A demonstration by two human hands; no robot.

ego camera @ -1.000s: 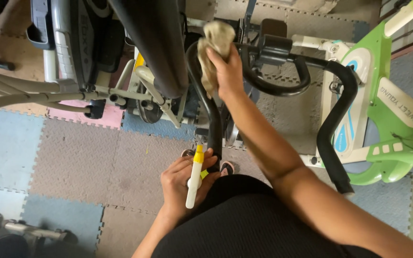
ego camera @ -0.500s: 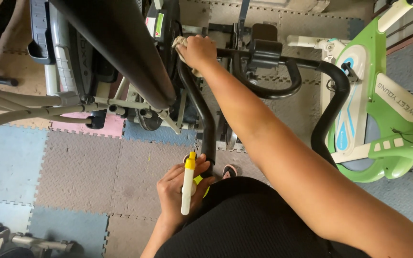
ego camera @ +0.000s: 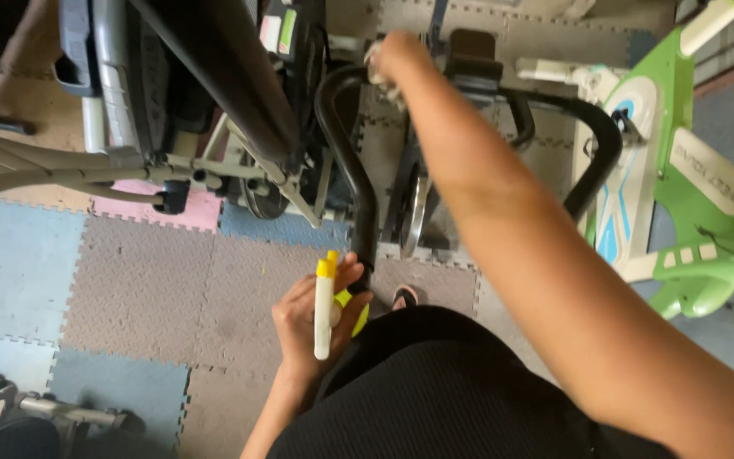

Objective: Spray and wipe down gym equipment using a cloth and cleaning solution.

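1. The floor (ego camera: 129, 280) is covered in interlocking foam mats in grey, pale blue, pink and tan, their toothed edges showing where the tiles join.
2. Exercise machines crowd the upper part of the view: a grey and black machine (ego camera: 172, 110) with thick tubes on the left, and a green and white exercise bike (ego camera: 681, 195) on the right.
3. Between them runs a curved black handlebar (ego camera: 346, 153), rising from near the person's lap and arching over to the right.
4. The right hand (ego camera: 401, 55) reaches far forward, the arm stretched across the view, and is closed on a pale cloth (ego camera: 377, 68) at the top bend of the handlebar. Only a small bunch of the cloth shows beside the fingers, pressed against the black tube.
5. The left hand (ego camera: 316, 319) sits low, just above the person's black clothing (ego camera: 435, 391). Its fingers are curled around a spray bottle (ego camera: 324, 306) with a white body and yellow cap, held roughly upright with the cap pointing away from the person.
6. The bottle is just beside the lower end of the handlebar; whether they touch I cannot tell.
7. A toe of a sandal (ego camera: 405, 297) peeks out on the mat near the handlebar's base.
8. Metal frame legs (ego camera: 36, 408) lie at the lower left corner.
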